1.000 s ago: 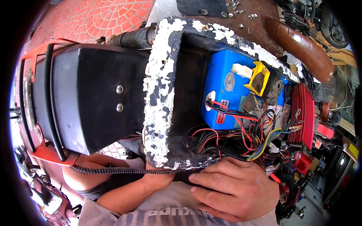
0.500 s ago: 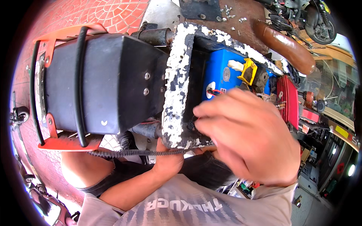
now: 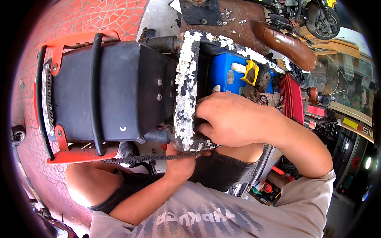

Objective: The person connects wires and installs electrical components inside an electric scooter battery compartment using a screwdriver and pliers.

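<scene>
My right hand point(image 3: 232, 119) reaches down into an open compartment ringed by a black frame point(image 3: 185, 89) with flaking white paint. Its fingers are curled in at the near left corner, and whatever they hold is hidden. Just beyond it sits a blue battery pack point(image 3: 224, 69) with a yellow connector point(image 3: 251, 72) on top. My left hand point(image 3: 180, 162) is under the frame's near corner, beside a black corrugated cable sleeve point(image 3: 154, 158). Most of its fingers are hidden there, so its grip does not show.
A black tail box point(image 3: 107, 91) with orange brackets point(image 3: 85, 154) and black bars extends left. Beyond the frame lies a brown seat point(image 3: 285, 45) with loose screws point(image 3: 229, 16) nearby. A red finned part point(image 3: 291, 99) stands at the right end. Tools point(image 3: 270, 186) lie beside my right leg.
My right hand has dropped from above the battery pack into the compartment, and its fingers now reach behind the near frame edge. The left hand stays under the frame. The view has shifted slightly.
</scene>
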`<move>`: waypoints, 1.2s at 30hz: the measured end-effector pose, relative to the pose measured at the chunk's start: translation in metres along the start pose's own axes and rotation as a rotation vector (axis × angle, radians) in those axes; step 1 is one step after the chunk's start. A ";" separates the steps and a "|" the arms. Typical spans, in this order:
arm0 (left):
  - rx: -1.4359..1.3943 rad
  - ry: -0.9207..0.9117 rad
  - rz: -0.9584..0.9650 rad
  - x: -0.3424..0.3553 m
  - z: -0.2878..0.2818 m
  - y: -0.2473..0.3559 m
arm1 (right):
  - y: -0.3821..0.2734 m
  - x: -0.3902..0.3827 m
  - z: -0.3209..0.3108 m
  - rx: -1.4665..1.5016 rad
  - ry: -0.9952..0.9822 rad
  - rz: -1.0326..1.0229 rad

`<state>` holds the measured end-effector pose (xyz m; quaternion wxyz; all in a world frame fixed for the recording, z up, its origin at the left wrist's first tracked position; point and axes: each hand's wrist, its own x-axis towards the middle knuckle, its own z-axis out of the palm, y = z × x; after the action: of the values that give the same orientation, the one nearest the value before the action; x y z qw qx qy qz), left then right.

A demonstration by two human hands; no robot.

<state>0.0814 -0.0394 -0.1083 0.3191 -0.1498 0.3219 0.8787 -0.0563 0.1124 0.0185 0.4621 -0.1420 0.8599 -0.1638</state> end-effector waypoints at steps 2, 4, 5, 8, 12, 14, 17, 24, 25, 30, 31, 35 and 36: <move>0.025 -0.048 -0.012 0.000 -0.007 -0.004 | -0.004 0.002 0.003 -0.014 0.003 0.047; 0.021 -0.062 0.008 0.000 -0.008 -0.007 | -0.008 0.006 0.004 -0.061 -0.033 0.112; 0.007 -0.063 0.001 0.000 -0.009 -0.007 | -0.009 0.007 0.004 -0.057 -0.016 0.114; -0.051 -0.045 -0.010 0.000 -0.008 -0.006 | -0.008 0.007 0.004 -0.046 0.017 0.111; -0.072 -0.048 0.033 -0.002 -0.007 -0.004 | 0.001 0.005 0.003 -0.009 0.044 0.051; -0.083 -0.082 0.067 -0.002 -0.008 -0.003 | 0.005 0.004 0.001 0.052 0.051 0.015; -0.057 -0.054 0.026 -0.002 -0.008 -0.001 | 0.016 0.006 0.003 0.210 0.097 -0.076; -0.003 -0.048 0.024 0.001 -0.009 -0.004 | 0.013 0.002 0.000 0.091 0.076 -0.112; -0.014 -0.031 0.015 0.001 -0.008 -0.005 | 0.012 0.001 0.002 0.085 0.085 -0.112; -0.095 0.009 -0.037 0.004 -0.001 0.001 | 0.015 0.001 0.001 0.074 0.050 -0.136; -0.117 0.032 -0.059 0.005 0.000 0.003 | 0.017 0.002 0.000 0.074 0.032 -0.150; -0.086 0.078 -0.060 0.005 0.004 0.003 | 0.020 0.005 -0.003 0.103 -0.027 -0.190; -0.068 0.050 -0.046 0.003 0.002 0.001 | 0.019 0.004 -0.004 0.103 -0.052 -0.183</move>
<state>0.0784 -0.0371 -0.1085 0.3258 -0.1900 0.2960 0.8775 -0.0634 0.1284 0.0091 0.4739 -0.2002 0.8216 -0.2457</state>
